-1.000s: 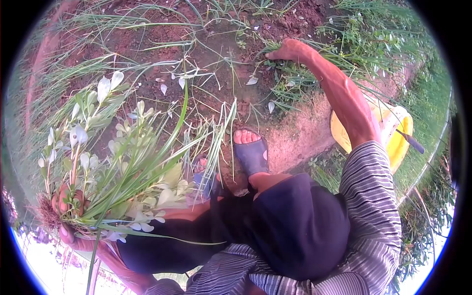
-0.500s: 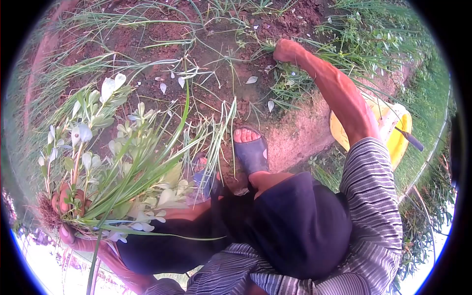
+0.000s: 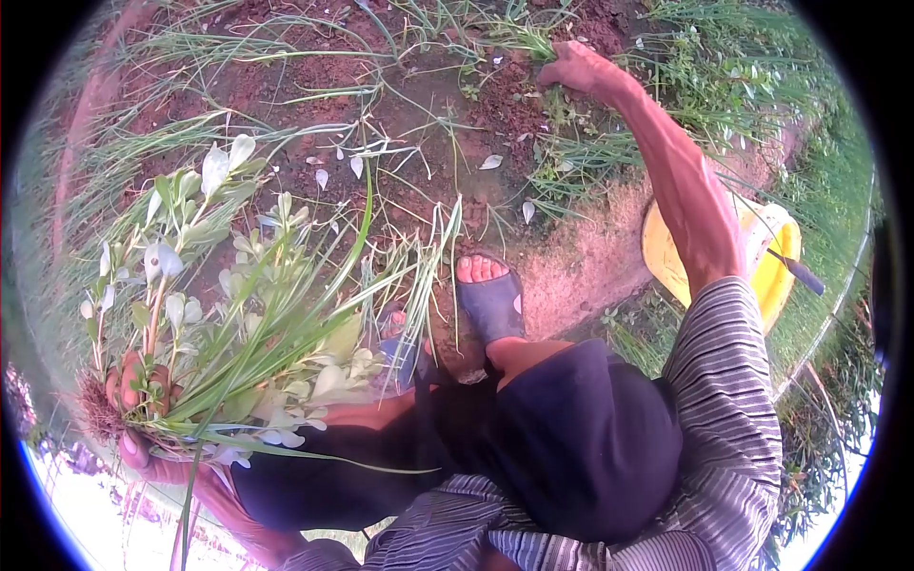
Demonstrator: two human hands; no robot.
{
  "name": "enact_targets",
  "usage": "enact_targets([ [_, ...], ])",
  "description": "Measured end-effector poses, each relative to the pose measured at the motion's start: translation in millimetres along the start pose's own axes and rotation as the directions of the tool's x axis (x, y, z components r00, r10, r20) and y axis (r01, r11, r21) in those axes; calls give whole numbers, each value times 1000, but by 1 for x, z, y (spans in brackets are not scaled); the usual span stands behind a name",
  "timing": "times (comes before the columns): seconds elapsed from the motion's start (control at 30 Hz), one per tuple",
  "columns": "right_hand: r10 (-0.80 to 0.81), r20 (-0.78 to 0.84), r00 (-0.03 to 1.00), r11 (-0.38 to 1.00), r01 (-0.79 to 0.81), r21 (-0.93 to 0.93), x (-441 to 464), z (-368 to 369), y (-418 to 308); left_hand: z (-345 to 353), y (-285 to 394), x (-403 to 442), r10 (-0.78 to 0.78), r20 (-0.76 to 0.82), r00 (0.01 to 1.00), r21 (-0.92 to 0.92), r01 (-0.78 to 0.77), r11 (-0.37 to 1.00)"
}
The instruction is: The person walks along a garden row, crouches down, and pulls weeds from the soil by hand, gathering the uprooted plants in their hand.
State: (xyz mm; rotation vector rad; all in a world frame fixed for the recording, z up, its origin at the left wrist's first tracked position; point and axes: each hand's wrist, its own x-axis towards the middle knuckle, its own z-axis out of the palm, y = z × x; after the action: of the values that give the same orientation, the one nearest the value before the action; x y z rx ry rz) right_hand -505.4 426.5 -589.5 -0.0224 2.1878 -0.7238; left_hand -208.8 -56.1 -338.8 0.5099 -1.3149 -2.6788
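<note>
At the lower left, my left hand (image 3: 141,390) is closed round a large bunch of leafy plants and long grass blades (image 3: 257,324), with a clump of roots (image 3: 97,407) sticking out beside the fingers. My right hand (image 3: 581,74) reaches out to the upper right over the soil, its fingers closed round the base of a tuft of green stems (image 3: 522,36). The fingertips are partly hidden. Bare reddish soil (image 3: 500,105) with scattered pale leaves lies below that hand.
A cut yellow container (image 3: 666,252) with a dark-handled tool (image 3: 800,273) stands at the right, beside my right forearm. My sandalled foot (image 3: 490,295) is on the soil at the centre. Thin green stalks (image 3: 314,92) spread over the bed; dense weeds (image 3: 705,76) grow at the upper right.
My right hand has moved up and slightly right, and the green tuft at its fingers now shows above and left of it. My left hand still holds its bunch, nearly unmoved.
</note>
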Motion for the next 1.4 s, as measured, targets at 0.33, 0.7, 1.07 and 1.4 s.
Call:
enact_targets([
  [0.33,-223,-329,918,919,85,-385,57,101,-8,9,0,3,-3,9,1000,-30,3,1000],
  [0.7,-326,-165,931,938,297,-182,36,95,-7,5,-4,8,-19,15,1000,25,19,999],
  [1.07,-64,363,930,917,198,-347,3,62,-24,6,3,6,-26,12,1000,96,25,995],
  [1.4,-22,352,936,552,305,-776,-28,117,11,3,11,2,-79,42,996,80,75,994],
])
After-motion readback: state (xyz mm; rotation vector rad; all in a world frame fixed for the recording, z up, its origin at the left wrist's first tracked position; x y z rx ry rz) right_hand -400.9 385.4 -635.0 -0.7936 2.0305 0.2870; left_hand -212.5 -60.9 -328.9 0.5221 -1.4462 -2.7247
